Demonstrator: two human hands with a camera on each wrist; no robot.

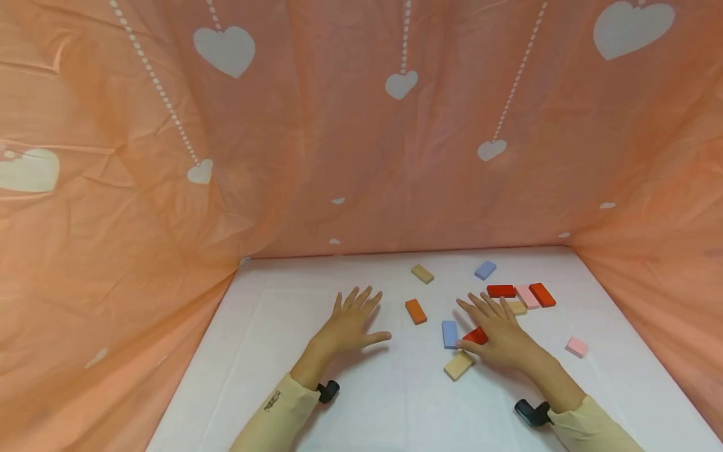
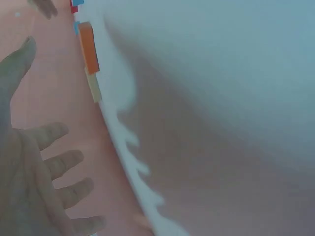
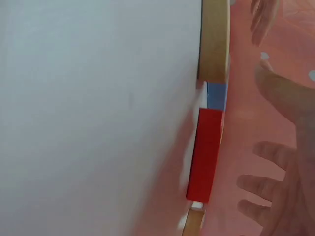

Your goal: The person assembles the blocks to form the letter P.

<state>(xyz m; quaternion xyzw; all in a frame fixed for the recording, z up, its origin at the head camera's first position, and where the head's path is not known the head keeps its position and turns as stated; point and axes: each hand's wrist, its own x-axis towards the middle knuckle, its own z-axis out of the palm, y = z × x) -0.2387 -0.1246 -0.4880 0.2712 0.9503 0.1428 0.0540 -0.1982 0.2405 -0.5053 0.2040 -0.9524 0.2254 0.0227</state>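
Left hand (image 1: 349, 326) flat above the white table (image 1: 271, 351), fingers spread, holding nothing, orange block (image 1: 415, 311) just beside it, right hand (image 1: 499, 333) palm down with fingers straight, over a red block (image 1: 476, 337), blue block (image 1: 449, 334) and tan block (image 1: 459, 365) close by

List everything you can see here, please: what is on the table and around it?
Red blocks: three; two far right in a row, one under the right hand.
Blue blocks: two; one centre, one far.
Tan blocks: three; near, far, and one beside the right fingers.
Pink blocks: two; right edge, and between the reds.
Orange block: one, centre.
Table: one, white.
Cloth: peach with white hearts, behind and at both sides.
Left hand: spread flat on the table.
Right hand: flat over a red block.
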